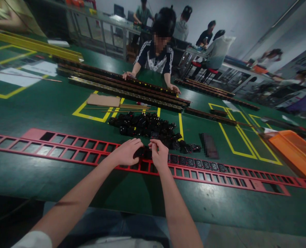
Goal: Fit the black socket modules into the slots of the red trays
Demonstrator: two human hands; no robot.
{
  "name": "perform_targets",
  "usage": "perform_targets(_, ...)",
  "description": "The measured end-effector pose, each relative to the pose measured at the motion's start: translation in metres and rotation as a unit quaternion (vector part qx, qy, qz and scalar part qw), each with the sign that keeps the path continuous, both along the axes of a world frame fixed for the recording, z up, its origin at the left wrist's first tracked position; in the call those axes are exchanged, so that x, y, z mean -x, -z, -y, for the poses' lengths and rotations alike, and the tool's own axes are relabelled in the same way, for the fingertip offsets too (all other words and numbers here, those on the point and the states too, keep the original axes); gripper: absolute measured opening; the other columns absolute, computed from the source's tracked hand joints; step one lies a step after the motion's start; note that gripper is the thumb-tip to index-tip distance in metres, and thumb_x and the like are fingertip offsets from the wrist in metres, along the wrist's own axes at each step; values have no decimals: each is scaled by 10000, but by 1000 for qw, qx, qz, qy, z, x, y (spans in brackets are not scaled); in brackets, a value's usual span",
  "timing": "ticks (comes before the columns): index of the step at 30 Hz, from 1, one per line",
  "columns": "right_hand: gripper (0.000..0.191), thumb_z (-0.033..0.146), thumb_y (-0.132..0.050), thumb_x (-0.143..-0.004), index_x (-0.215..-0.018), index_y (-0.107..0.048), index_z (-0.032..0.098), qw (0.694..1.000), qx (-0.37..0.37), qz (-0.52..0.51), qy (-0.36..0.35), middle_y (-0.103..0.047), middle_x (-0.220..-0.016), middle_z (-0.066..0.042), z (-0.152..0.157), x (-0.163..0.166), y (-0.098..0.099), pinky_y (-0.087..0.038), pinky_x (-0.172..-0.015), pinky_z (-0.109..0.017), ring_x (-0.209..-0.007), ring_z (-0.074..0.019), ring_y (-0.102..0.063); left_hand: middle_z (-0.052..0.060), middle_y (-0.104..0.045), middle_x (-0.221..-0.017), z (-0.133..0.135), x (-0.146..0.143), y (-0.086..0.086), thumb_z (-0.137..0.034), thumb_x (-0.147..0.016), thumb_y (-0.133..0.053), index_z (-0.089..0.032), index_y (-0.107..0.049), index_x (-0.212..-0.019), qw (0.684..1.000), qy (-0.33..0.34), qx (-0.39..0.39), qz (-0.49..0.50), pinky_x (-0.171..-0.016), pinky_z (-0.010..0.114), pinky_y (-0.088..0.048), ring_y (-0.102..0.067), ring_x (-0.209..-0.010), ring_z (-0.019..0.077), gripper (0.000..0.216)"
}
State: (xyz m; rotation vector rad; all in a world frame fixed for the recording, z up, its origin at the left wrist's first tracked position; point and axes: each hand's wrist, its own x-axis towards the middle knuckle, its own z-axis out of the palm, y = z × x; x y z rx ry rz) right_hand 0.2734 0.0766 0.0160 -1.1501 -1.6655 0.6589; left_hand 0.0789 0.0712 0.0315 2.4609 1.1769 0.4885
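Note:
My left hand and my right hand meet over a long red metal frame with rows of rectangular cut-outs, lying along the green table. Both hands are closed around a small black socket piece held between them, right above the frame's upper row. To the right of my hands, several black sockets sit fitted into the frame's cut-outs. A heap of loose black sockets lies just beyond my hands.
Across the table a person leans on long dark rails. A cardboard piece and thin rods lie left of the heap. An orange tray stands at the right. Other people work at benches behind. Yellow tape marks the table.

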Motion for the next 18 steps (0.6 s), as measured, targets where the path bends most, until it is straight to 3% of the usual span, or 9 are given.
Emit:
perform_targets(7, 226, 270, -470, -966, -988, -686, 207, 999, 12, 31, -6, -711, -822, -32, 0, 0, -1, -577, -714, -289, -742, -164, -693, 59, -581, -998, 0, 1, 1, -312, -776, -705, -192, -569, -1002, 1000, 0, 0, 15, -837, 393, -481, -549, -964, 252, 290)
perform_targets(12, 227, 265, -469, -963, -984, -687, 207, 999, 12, 43, -9, -712, -822, -35, -1, 0, 0, -576, -722, -292, -756, -169, -694, 53, -596, -1008, 0, 1, 2, -282, -772, -729, -201, -580, -1032, 999, 0, -6, 41, -844, 379, -478, -558, -971, 243, 311)
perform_targets(18, 229, 261, -469, -960, -994, -689, 208, 998, 17, 57, -14, -710, -822, -35, -1, 0, 2, -566, -718, -289, -750, -170, -688, 67, -573, -1023, 1, 1, 1, -321, -750, -741, -187, -596, -1013, 999, -10, -42, 1, -848, 413, -460, -528, -980, 265, 329)
